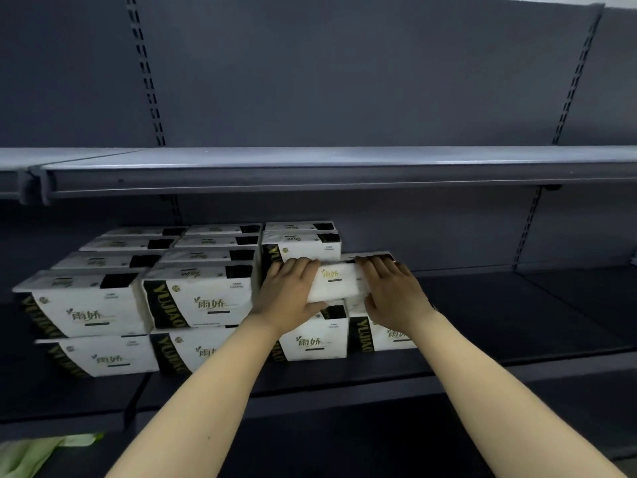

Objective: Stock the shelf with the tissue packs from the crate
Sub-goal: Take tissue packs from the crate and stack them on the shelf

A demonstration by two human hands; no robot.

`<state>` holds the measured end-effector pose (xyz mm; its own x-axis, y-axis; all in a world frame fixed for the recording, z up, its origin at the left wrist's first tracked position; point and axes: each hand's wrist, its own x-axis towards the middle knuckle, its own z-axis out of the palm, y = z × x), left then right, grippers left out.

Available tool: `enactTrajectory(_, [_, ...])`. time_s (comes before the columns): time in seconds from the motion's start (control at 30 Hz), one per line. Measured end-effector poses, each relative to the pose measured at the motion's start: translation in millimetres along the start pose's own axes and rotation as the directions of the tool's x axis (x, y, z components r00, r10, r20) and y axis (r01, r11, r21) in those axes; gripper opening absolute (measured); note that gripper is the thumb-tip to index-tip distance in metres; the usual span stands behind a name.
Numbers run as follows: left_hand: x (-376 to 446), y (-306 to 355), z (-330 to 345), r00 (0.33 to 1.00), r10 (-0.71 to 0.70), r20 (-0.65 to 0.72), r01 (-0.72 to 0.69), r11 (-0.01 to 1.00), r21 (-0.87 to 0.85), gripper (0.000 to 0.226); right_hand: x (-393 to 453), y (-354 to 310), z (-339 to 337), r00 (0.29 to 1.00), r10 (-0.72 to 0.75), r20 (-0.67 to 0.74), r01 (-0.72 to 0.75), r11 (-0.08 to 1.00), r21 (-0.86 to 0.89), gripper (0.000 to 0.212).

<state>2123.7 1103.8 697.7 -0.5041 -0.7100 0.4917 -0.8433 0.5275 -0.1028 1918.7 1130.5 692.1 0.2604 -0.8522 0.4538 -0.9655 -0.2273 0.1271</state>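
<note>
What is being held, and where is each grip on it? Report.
One tissue pack, by its two short ends: left hand on the left end, right hand on the right.

Both bare forearms reach far and converge. The left hand [291, 294] and right hand [393, 294] lie palm-down, fingers curled forward, thumbs tucked under, side by side.

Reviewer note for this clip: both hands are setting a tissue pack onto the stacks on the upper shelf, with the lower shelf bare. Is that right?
Not quite. The head view shows both the left hand and right hand setting the tissue pack onto the stacks on the lower shelf; it is the upper shelf that is bare.
</note>
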Motion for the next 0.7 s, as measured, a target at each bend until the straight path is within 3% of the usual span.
enactTrajectory(0.2, [-5.6,-4.0,-5.1,0.999,0.015,0.049,-0.017,0.999,0.041,0.093,-6.7,-1.3,-10.2,0.990,-0.095,0.105,0.093,0.995,0.026,0.075])
enactTrajectory(0.37, [2.4,-9.5,-11.1,0.948,-0.086,0.308,0.087,0.996,0.009,0.108,0.9,-6.7,-10.4,0.977,-0.117,0.179,0.105,0.992,0.074,0.086])
enactTrajectory(0.5, [12.0,-17.5,-2.5,0.870,-0.138,0.473,0.238,0.958,-0.159,0.121,14.9,-7.3,-6.3,0.966,-0.111,0.233,0.078,0.986,0.147,0.095])
enactTrajectory(0.6, [16.7,-21.1,0.1,0.861,-0.142,0.489,0.248,0.955,-0.159,0.124,21.2,-7.5,-4.4,0.961,-0.107,0.257,0.063,0.983,0.175,0.098])
enactTrajectory(0.7, [18.0,-17.2,-4.4,0.880,-0.166,0.444,0.209,0.977,-0.049,0.119,21.8,-5.0,-2.5,0.960,-0.108,0.257,0.058,0.979,0.193,0.098])
